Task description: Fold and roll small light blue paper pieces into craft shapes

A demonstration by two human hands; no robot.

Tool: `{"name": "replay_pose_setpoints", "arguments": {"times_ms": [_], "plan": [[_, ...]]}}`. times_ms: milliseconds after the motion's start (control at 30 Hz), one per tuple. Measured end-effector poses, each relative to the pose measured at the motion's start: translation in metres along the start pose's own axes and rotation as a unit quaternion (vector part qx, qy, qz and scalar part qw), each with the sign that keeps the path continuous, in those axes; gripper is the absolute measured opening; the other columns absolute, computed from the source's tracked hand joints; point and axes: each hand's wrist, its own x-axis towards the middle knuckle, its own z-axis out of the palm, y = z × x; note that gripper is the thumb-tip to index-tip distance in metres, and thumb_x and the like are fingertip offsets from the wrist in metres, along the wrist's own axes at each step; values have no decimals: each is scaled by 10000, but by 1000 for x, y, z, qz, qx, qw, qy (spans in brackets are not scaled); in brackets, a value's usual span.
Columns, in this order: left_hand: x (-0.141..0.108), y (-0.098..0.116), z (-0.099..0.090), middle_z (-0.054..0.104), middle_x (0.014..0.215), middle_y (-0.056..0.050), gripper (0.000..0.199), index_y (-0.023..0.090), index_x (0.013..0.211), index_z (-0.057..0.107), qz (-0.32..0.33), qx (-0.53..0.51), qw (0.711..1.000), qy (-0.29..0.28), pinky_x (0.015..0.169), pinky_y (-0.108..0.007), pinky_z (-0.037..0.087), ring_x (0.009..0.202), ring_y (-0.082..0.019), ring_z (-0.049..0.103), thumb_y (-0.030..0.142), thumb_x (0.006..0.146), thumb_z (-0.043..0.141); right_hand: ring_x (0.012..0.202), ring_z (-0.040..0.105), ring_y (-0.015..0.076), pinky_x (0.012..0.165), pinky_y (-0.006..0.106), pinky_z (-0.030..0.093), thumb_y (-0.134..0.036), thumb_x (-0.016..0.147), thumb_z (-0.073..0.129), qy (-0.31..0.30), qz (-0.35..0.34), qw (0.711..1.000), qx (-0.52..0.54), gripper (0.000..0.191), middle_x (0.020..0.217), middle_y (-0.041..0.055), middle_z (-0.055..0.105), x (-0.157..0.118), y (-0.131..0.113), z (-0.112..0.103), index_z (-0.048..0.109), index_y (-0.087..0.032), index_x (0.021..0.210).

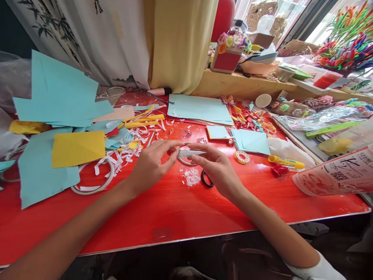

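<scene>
My grip, two-handed: the thumb and fingers of my left hand are drawn in to a narrow pinch on the left end of a pale folded paper piece; my right hand pinches it farther along, thumb on the near side, index finger arched over the far edge. Neither has more gap than the paper's thickness. The piece is raised just beyond the heap of white scraps, the reference for all places here. I judge this step to be shaping or creasing; it is best done by keeping the left end steady, aligning the edges, then running the right thumb along the fold with light, even pressure, since thin paper would buckle if squeezed. Just beyond the heap, partly behind my fingers, lies a tape ring; just right of it, a black loop handle. Farther right and beyond sits a small yellow-and-white roll; well right, a glue stick; well left, a yellow sheet.
</scene>
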Motion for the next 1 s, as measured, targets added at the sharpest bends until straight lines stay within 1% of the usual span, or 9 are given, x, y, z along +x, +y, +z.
{"name": "replay_pose_setpoints", "arguments": {"times_ms": [133,200,333,433,533,600,700,833,1000], "plan": [[-4,3,7,602,799,-6,256,195,1089,541,28,-22,999,-29,742,-246,431,752,-118,562,223,841,481,835,576,108,746,247,467,-282,827,539,7,-4,1000,10,159,937,26,621,2,4,-1,604,-213,954],[-4,4,8,595,803,-8,241,191,1074,548,28,-29,999,-37,748,-250,428,757,-117,554,239,846,483,800,571,105,731,248,466,-294,849,499,11,-14,1000,-1,154,914,28,616,2,4,-1,604,-197,904],[-2,5,3,588,852,-17,172,178,982,572,-5,-45,999,-5,764,-248,429,804,-118,544,245,857,475,689,559,96,664,236,466,-310,858,474,-15,-17,997,-71,181,782,20,610,-1,2,2,589,-170,853],[-1,6,0,590,870,-16,154,182,967,573,9,-56,998,4,764,-250,437,799,-115,546,240,847,498,646,557,92,615,217,460,-305,849,491,-36,-17,991,-130,178,717,10,598,-4,0,6,588,-157,866],[-2,7,1,591,879,-13,142,186,964,570,33,-52,998,3,764,-249,440,807,-110,547,227,841,510,625,556,87,584,202,448,-290,843,498,-29,-38,981,-189,172,697,5,600,-6,1,7,599,-152,835],[-3,7,3,587,882,-13,138,185,964,562,40,-41,998,4,759,-245,440,820,-110,543,219,841,510,609,555,88,568,201,441,-286,843,497,-25,-51,974,-219,175,688,5,608,-7,3,7,608,-151,855],[-4,8,6,584,885,-14,126,183,957,550,45,-31,998,6,761,-247,437,836,-115,538,214,844,505,597,563,92,563,205,439,-288,851,484,-32,-62,966,-250,195,676,7,628,-7,5,6,614,-150,897],[-4,9,5,583,875,-16,83,186,912,542,60,-25,998,6,763,-259,430,830,-122,536,209,849,493,583,574,91,551,199,433,-274,857,473,-36,-81,955,-283,199,658,0,642,-7,4,6,628,-155,897],[-4,9,4,563,843,-10,50,189,883,525,47,-27,999,-3,745,-254,425,808,-121,521,200,848,490,566,575,94,529,200,423,-270,857,470,-35,-75,949,-305,196,647,-5,645,-8,2,8,633,-164,876]]}}
